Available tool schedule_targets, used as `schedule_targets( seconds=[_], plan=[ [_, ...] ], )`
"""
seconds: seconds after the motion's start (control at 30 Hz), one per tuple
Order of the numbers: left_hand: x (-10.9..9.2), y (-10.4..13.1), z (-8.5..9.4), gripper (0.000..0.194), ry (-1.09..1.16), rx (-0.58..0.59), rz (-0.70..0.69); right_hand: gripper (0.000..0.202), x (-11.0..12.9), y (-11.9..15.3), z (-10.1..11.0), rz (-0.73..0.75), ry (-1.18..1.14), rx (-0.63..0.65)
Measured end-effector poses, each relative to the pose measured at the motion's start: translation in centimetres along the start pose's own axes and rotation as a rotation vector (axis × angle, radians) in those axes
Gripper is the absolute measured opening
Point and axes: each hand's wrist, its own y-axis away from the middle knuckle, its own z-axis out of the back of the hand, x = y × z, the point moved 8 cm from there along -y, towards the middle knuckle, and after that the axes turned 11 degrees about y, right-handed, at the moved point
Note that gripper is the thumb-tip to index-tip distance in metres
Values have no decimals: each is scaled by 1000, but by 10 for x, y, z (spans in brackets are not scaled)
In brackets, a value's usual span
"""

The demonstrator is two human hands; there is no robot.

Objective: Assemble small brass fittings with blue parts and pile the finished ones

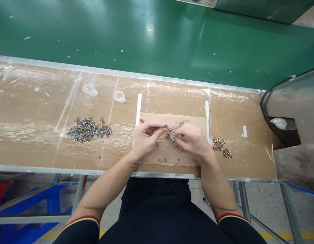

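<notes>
Over the cardboard sheet [182, 157], my left hand [148, 137] pinches a small dark metal part between thumb and forefinger. Close beside it, my right hand [191, 139] is closed, its fingertips at a small clear round cup [172, 135]; whether they grip the cup's rim or something tiny is hidden. Several small reddish-brown pieces [167, 136] lie between the hands. Blue-and-brass parts [160, 159] rest near the sheet's front edge, and another blue part [157, 144] sits just under my left hand.
A large pile of blue-and-brass parts [85, 129] lies to the left, a smaller pile of brass parts [221, 147] to the right. Two translucent cups [119, 96] stand at the back left. Thin sticks [269, 154] lie near the metal housing [299, 162]. Beyond the table runs a green surface [146, 40].
</notes>
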Motion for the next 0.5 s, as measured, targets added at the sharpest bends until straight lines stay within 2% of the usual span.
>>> schedule_targets(
  seconds=[0.07,0.13,0.23,0.33,0.4,0.5],
  plan=[
    [-2,1,0,13,-28,12,-33,11,-2,1,5,-25,-25,-21],
    [-2,1,0,11,-68,17,-51,10,-6,3,15,-91,-79,-94],
    [-5,3,-2,8,-129,43,-87,9,-13,9,37,-196,-199,-325],
    [-10,6,-9,2,-183,104,-152,11,-12,15,51,-220,-306,-554],
    [-10,9,-14,4,-219,141,-176,12,-7,16,52,-211,-344,-603],
    [-9,12,-18,7,-255,166,-173,12,-2,15,48,-215,-346,-587]
  ],
)
